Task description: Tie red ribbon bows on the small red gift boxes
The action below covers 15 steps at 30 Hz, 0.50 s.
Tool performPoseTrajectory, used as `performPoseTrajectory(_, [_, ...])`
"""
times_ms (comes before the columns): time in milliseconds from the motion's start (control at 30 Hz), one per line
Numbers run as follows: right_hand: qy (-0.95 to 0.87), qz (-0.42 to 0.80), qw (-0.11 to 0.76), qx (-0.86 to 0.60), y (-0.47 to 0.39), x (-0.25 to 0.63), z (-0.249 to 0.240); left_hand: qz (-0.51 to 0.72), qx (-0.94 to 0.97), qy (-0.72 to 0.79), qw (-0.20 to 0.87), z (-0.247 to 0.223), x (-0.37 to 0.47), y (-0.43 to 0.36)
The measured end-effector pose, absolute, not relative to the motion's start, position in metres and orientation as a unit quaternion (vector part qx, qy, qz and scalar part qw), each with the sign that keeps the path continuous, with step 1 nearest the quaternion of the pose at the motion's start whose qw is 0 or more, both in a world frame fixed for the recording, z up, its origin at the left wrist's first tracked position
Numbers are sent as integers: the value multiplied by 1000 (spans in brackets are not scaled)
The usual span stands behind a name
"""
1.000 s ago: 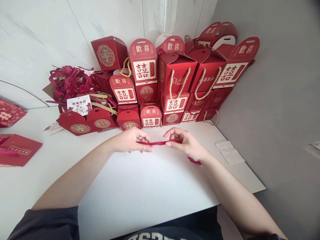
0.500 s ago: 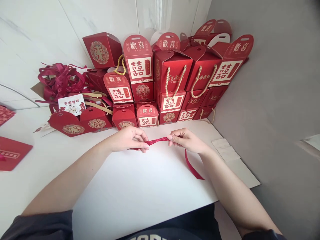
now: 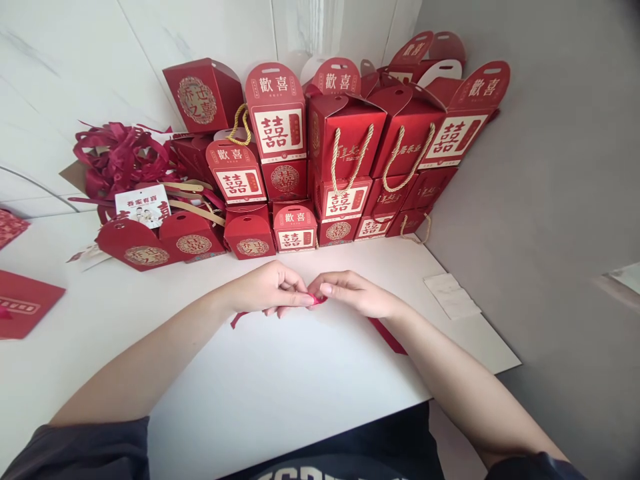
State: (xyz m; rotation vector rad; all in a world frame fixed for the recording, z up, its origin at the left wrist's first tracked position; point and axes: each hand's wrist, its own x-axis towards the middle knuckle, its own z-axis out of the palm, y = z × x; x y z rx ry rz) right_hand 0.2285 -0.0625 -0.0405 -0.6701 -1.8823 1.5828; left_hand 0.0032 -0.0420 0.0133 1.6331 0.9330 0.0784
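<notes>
A dark red ribbon (image 3: 387,336) runs through both of my hands over the white table. My left hand (image 3: 275,288) pinches it between thumb and fingertips, and a short tail pokes out below that hand on the left. Close on the right, my right hand (image 3: 356,293) has its thumb and curled fingers around the ribbon, partly hiding it. A longer tail hangs from under the right wrist. Between the fingertips only a small, bunched bit of ribbon shows.
Red gift boxes (image 3: 347,137), some with rope handles, are stacked along the back wall. At the left, an open box (image 3: 145,247) holds a heap of ribbons (image 3: 120,160) and a white card (image 3: 143,207). A red envelope-like piece (image 3: 30,303) lies far left; a pale flat piece (image 3: 451,297) lies right.
My hands have come closer together and slightly toward me. The stretch of ribbon between them is shorter, and its left tail now hangs lower.
</notes>
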Motion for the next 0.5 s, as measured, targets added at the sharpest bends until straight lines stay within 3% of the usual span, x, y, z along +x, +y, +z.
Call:
performPoseTrajectory(233, [-675,677,205,-208,-65,228,-44,15,692,372,619,13,7,-47])
performPoseTrajectory(500, [-594,739,251,-194,-69,228,-42,30,673,324,664,4,7,-46])
